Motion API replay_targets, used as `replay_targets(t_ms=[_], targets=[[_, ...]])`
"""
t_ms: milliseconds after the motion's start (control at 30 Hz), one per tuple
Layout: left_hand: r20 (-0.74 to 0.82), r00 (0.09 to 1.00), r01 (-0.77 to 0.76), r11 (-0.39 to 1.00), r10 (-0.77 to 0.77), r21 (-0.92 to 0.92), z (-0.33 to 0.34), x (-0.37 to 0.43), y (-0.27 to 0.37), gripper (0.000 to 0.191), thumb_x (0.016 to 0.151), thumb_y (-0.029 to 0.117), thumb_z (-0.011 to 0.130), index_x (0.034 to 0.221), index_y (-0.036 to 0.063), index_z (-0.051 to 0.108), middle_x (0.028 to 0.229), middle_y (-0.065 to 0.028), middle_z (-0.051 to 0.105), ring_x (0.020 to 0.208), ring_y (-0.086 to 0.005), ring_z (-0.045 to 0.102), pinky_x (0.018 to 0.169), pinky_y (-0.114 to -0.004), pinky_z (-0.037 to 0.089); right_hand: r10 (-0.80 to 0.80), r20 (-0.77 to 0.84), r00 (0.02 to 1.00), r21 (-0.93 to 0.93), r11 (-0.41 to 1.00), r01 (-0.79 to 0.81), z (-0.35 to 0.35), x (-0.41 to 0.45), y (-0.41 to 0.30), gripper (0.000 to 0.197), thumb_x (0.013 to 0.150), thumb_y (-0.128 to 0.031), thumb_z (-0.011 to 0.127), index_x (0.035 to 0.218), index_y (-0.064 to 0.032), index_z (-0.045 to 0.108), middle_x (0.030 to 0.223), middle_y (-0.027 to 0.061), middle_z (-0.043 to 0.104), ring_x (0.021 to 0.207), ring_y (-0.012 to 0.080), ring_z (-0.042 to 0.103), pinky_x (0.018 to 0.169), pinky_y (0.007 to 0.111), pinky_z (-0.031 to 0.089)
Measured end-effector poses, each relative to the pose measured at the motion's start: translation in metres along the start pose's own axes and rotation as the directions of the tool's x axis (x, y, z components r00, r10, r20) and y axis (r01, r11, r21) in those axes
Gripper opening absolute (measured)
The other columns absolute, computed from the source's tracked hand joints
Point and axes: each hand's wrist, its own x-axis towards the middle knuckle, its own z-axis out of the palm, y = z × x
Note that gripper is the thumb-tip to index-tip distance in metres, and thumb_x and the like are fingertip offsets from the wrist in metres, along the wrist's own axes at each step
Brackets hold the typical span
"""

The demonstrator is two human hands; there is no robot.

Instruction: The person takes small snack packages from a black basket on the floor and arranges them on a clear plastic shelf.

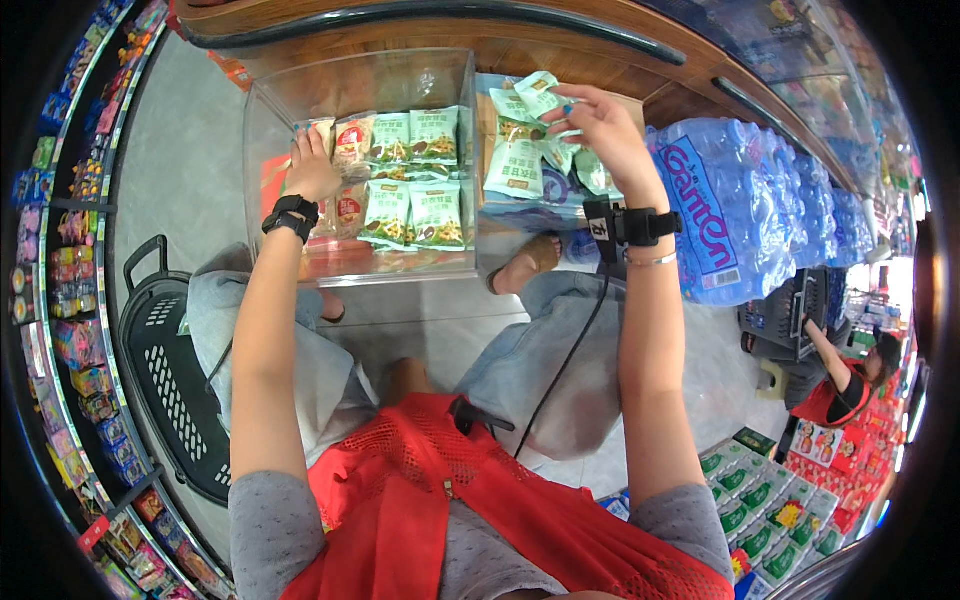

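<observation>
A clear acrylic bin (360, 277) stands before me, holding rows of green snack packets (436, 215) and beige-and-red snack packets (350, 210). My left hand (310, 169) lies flat, fingers spread, on the beige packets at the bin's left side. To the bin's right, an open cardboard box (540, 214) holds more green packets (514, 161) in a loose heap. Over that heap is my right hand (600, 124), its fingers apart and its fingertips by an upper green packet (538, 91); whether they touch it I cannot tell.
Shrink-wrapped water bottles (727, 210) are stacked right of the box. A black shopping basket (169, 375) stands at my left, beside shelves of packaged goods (79, 277). A wooden counter (510, 56) runs behind the bin. Another person (840, 386) handles a dark basket (784, 307) at far right.
</observation>
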Motion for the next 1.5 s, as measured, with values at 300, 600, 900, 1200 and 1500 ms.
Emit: replay_targets(t_ms=[300, 600, 900, 1200, 1500], targets=[[0.013, 0.951, -0.310, 0.947, 0.310, 0.081, -0.009, -0.028, 0.031, 0.083, 0.069, 0.013, 0.054, 0.139, 0.0240, 0.010, 0.145, -0.0117, -0.001, 0.133, -0.0330, 0.001, 0.105, -0.050, 0.009, -0.030, -0.353, 0.935, -0.275, 0.959, -0.073, -0.029, 0.007, 0.017, 0.033, 0.077, -0.012, 0.051, 0.104, 0.0068, 0.054, 0.088, 0.0177, 0.063, 0.077, 0.0176, 0.062, 0.066, 0.026, 0.048], [0.060, 0.943, -0.326, 0.945, 0.327, -0.018, 0.003, -0.019, 0.019, 0.084, 0.067, 0.011, 0.052, 0.138, 0.0311, 0.013, 0.145, -0.0123, -0.003, 0.132, -0.0362, -0.002, 0.104, -0.051, 0.005, 0.230, -0.049, 0.972, -0.746, 0.638, -0.189, -0.004, 0.008, 0.034, 0.113, 0.060, -0.054, 0.064, 0.136, 0.0006, 0.003, 0.116, 0.0298, 0.047, 0.109, 0.0395, 0.047, 0.091, 0.036, 0.038], [-0.219, 0.917, -0.358, 0.930, 0.333, -0.088, -0.029, -0.038, 0.038, 0.087, 0.069, 0.011, 0.056, 0.139, 0.0188, 0.005, 0.145, -0.0082, 0.002, 0.133, -0.0328, 0.005, 0.103, -0.052, 0.011, 0.236, 0.052, 0.970, -0.780, 0.616, -0.108, -0.007, 0.013, 0.043, 0.110, 0.057, -0.039, 0.071, 0.139, -0.0110, 0.003, 0.109, 0.0275, 0.053, 0.104, 0.0378, 0.052, 0.087, 0.037, 0.041], [-0.353, 0.843, -0.472, 0.873, 0.405, -0.125, -0.056, -0.061, 0.031, 0.085, 0.067, 0.005, 0.052, 0.139, 0.0163, 0.009, 0.145, -0.0092, 0.006, 0.132, -0.0326, 0.009, 0.104, -0.051, 0.014, 0.314, 0.143, 0.939, -0.764, 0.638, -0.097, -0.018, 0.007, 0.027, 0.066, 0.064, -0.010, 0.063, 0.123, -0.0144, 0.034, 0.109, 0.0249, 0.052, 0.100, 0.0342, 0.052, 0.083, 0.035, 0.042], [0.133, 0.913, -0.346, 0.904, 0.386, -0.249, -0.004, -0.042, 0.023, 0.036, 0.074, 0.032, 0.056, 0.083, -0.0033, 0.061, 0.069, -0.0188, 0.062, 0.065, -0.0294, 0.062, 0.061, -0.037, 0.050, 0.009, -0.058, 0.998, -0.934, 0.354, -0.057, -0.013, 0.014, 0.058, 0.051, 0.068, -0.006, 0.057, 0.114, -0.0232, 0.044, 0.128, 0.0191, 0.034, 0.117, 0.0368, 0.037, 0.093, 0.063, 0.022]])
